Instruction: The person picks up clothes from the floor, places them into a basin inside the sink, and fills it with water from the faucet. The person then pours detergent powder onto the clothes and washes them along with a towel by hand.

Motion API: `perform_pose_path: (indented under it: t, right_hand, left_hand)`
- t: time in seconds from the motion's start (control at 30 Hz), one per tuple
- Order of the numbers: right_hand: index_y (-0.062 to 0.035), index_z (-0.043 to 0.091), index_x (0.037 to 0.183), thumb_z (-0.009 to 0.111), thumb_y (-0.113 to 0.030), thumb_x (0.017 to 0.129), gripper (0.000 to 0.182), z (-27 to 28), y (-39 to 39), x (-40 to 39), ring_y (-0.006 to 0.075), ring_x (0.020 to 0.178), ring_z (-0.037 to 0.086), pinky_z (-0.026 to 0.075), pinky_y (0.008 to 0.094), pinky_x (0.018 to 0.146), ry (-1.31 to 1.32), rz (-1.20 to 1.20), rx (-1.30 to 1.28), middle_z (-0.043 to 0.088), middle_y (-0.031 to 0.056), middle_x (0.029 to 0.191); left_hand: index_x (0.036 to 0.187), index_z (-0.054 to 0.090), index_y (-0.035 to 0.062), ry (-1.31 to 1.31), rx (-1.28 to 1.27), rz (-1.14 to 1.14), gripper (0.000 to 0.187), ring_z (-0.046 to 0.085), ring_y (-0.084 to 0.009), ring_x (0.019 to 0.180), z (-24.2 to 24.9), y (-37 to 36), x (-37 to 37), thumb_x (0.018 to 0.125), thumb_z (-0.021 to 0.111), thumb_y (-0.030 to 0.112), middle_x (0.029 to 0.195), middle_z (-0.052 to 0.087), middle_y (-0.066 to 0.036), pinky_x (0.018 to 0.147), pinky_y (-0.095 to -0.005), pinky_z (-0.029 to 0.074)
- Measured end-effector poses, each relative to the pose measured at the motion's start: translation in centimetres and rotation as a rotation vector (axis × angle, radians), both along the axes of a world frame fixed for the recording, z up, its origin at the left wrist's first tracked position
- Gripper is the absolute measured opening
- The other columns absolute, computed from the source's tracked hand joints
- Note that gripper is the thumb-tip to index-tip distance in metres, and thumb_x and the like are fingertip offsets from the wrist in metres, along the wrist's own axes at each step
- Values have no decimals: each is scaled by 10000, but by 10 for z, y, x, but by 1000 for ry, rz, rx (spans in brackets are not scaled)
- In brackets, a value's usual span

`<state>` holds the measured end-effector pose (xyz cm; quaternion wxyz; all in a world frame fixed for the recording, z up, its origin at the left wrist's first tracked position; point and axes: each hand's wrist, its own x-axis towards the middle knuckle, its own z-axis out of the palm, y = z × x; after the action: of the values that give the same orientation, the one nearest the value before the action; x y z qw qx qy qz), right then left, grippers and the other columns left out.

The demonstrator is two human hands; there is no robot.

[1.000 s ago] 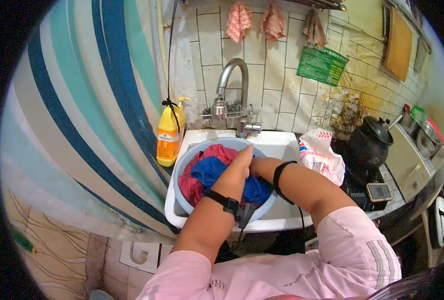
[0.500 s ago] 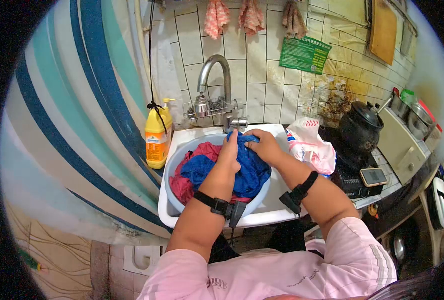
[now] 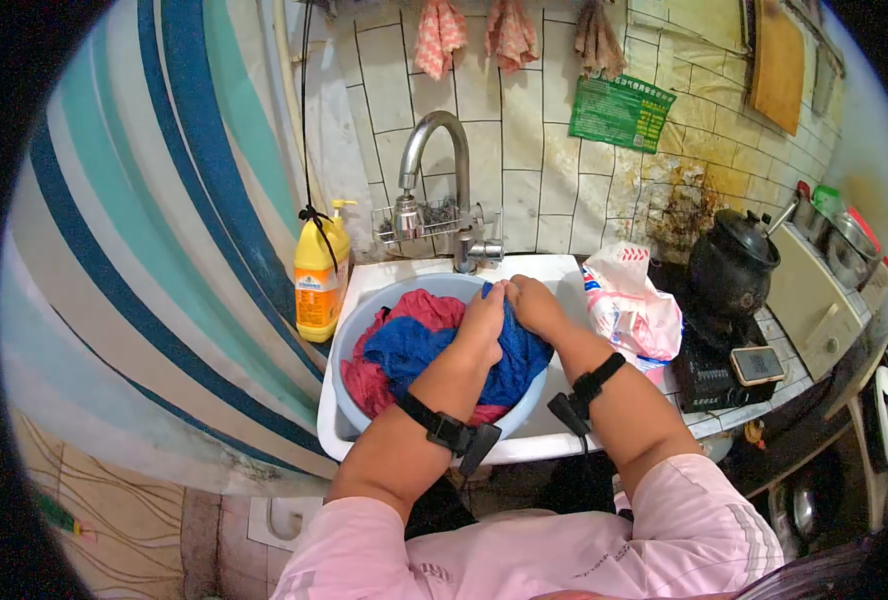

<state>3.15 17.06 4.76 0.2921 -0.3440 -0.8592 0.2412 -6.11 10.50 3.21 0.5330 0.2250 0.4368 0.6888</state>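
Observation:
Both hands meet over the back right of a light-blue basin point(image 3: 338, 362) that stands in the white sink point(image 3: 554, 448). My left hand point(image 3: 484, 322) is closed on a blue cloth point(image 3: 409, 350), with a small tip of it poking out above the fingers. Close against it, my right hand point(image 3: 534, 302) grips the same blue cloth, its fingers curled and partly hidden. The rest of the blue cloth lies bunched in the basin, on top of a dark pink cloth point(image 3: 366, 385). Behind the hands rises the metal faucet point(image 3: 464, 190).
A yellow pump bottle point(image 3: 319, 285) stands left of the sink, beside a striped curtain point(image 3: 154, 250). To the right are a white plastic bag point(image 3: 634, 305), a black pot point(image 3: 732, 265) on a stove and a phone point(image 3: 757, 366). Cloths point(image 3: 511, 35) hang on the wall.
My hands have come together, the right one closing in beside the left on the blue cloth. Less of the blue cloth is spread between them. The view has shifted slightly.

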Motion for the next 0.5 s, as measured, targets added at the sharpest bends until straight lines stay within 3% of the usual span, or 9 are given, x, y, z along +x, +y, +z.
perform_pose_path:
  t: [0.2, 0.27, 0.33, 0.4, 0.47, 0.5]
  right_hand:
    - [-5, 580, 899, 455, -279, 908, 301, -9, 4, -5, 429, 846, 576, 445, 462, 733, 86, -11, -9, 603, 261, 879]
    - [-19, 585, 875, 492, -283, 891, 281, -3, -10, -2, 408, 839, 576, 450, 447, 718, 278, 0, 179, 606, 220, 885]
    - [-26, 586, 865, 508, -288, 883, 274, 29, -50, 6, 399, 830, 574, 451, 441, 711, 260, 43, 251, 606, 200, 888]
    - [-33, 587, 855, 524, -292, 876, 268, 34, -60, 6, 390, 822, 573, 452, 436, 704, 241, 82, 319, 605, 180, 892]
    - [-34, 582, 854, 516, -319, 880, 294, 29, -47, -1, 385, 805, 571, 450, 438, 696, 196, 34, 267, 609, 165, 859]
    - [-26, 583, 852, 495, -329, 891, 318, 35, -40, 1, 396, 803, 570, 444, 447, 704, 139, 27, 123, 606, 196, 826]
  left_hand:
    - [1121, 528, 51, 48, -130, 119, 413, 605, -275, 944, 29, -18, 13, 915, 455, 401, 1091, 603, -130, 795, -453, 498]
    - [1162, 513, 51, 31, -138, 163, 439, 586, -274, 983, 5, 2, -1, 905, 464, 403, 1104, 590, -136, 820, -443, 481]
    - [1203, 499, 51, 8, -151, 206, 471, 566, -274, 1021, -17, 15, -13, 895, 473, 406, 1117, 578, -142, 845, -433, 464]
    - [1190, 512, 78, -201, 110, -71, 452, 559, -251, 1051, -12, 5, -15, 891, 465, 413, 1153, 574, -125, 849, -429, 459]
    - [1150, 538, 70, -200, -14, -93, 413, 585, -239, 1022, 1, -4, -9, 894, 468, 386, 1132, 596, -130, 831, -426, 481]
    - [1115, 565, 66, -202, -39, -101, 394, 610, -246, 962, 6, -6, -3, 901, 472, 384, 1088, 621, -127, 820, -425, 496]
